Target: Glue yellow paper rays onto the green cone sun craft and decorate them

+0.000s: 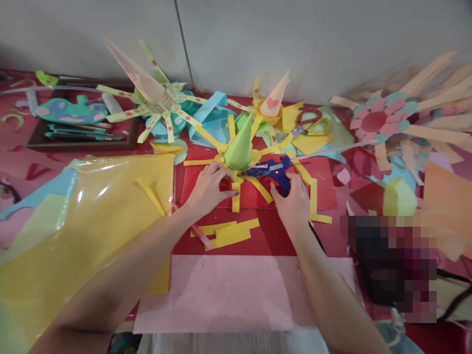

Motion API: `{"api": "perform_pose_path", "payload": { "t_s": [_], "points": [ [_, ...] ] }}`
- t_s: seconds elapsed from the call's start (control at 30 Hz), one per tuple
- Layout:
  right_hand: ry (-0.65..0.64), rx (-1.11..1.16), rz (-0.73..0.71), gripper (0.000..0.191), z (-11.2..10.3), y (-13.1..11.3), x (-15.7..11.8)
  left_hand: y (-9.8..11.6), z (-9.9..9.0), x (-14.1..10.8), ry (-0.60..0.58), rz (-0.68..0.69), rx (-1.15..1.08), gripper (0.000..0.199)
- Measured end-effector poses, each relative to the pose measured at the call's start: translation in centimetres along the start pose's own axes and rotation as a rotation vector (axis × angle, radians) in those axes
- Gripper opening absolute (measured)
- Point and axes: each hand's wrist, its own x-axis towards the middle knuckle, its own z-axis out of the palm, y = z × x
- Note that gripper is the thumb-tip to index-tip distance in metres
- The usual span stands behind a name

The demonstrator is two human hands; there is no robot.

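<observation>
A green paper cone point(239, 147) stands on a yellow paper piece with strips point(263, 189) radiating from it, on a red sheet point(324, 189). My left hand point(210, 189) is at the front left of the cone, its thumb and bent fingers closed around a short yellow paper strip point(236, 196) near the base. My right hand point(293, 199) grips the handle of a blue hot glue gun point(271, 168). Its nozzle points left, close to the cone's base, and a small red light glows on its body. A clear glue stick point(332, 149) sticks out of its back.
Loose yellow strips point(236, 231) and a pink marker-like stick point(201, 235) lie in front. Yellow sheets in a plastic sleeve point(121, 196) cover the left. Behind are paper cone crafts point(147, 88), scissors point(317, 128) and a dark tray point(81, 142). A paper flower point(379, 120) stands right.
</observation>
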Motion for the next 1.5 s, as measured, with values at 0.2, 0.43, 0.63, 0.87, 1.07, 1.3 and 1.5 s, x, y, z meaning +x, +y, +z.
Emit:
{"api": "perform_pose_path", "payload": {
  "t_s": [0.2, 0.43, 0.63, 0.87, 1.07, 1.3, 1.5],
  "points": [
    [0.002, 0.007, 0.005, 0.025, -0.06, 0.0, 0.02, 0.03, -0.05, -0.05, 0.005, -0.006, -0.001, 0.027],
    [-0.008, 0.018, 0.012, 0.024, -0.18, -0.03, 0.0, 0.27, -0.18, -0.01, 0.005, -0.012, 0.007, 0.027],
    [0.005, 0.001, -0.004, 0.023, -0.24, 0.06, 0.04, 0.26, -0.17, -0.06, 0.005, -0.028, 0.005, 0.029],
    [-0.009, -0.024, -0.004, 0.028, -0.37, 0.59, 0.21, 0.62, -0.39, -0.08, -0.01, -0.08, -0.049, 0.035],
    [0.003, -0.024, 0.007, 0.031, -0.31, 0.68, 0.22, 0.46, -0.21, -0.21, 0.017, -0.072, -0.054, 0.042],
    [-0.014, -0.014, -0.002, 0.033, -0.3, 0.54, 0.12, 0.41, -0.07, -0.13, 0.023, -0.134, -0.081, 0.043],
    [-0.03, -0.013, 0.002, 0.033, -0.53, 0.5, 0.23, 0.42, -0.13, -0.01, -0.001, -0.088, -0.018, 0.039]
  ]
}}
